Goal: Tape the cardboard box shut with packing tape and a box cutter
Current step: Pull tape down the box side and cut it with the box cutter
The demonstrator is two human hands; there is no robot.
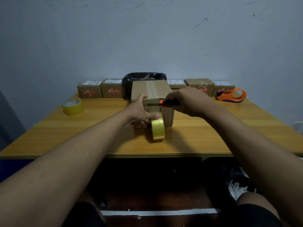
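Scuffed pale blue-grey wall [147, 33] behind a yellow wooden table [205, 138], dim light.

Wooden table [205, 138] bearing cardboard box [151, 90], tape rolls [73, 106], small boxes [89, 91], dispenser [232, 95]

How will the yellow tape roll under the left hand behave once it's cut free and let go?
The tape roll stands on edge on the table, so it could roll or topple sideways once released. Its wall looks thin, so it is probably light. The left hand steadies it while the right hand holds the box cutter.
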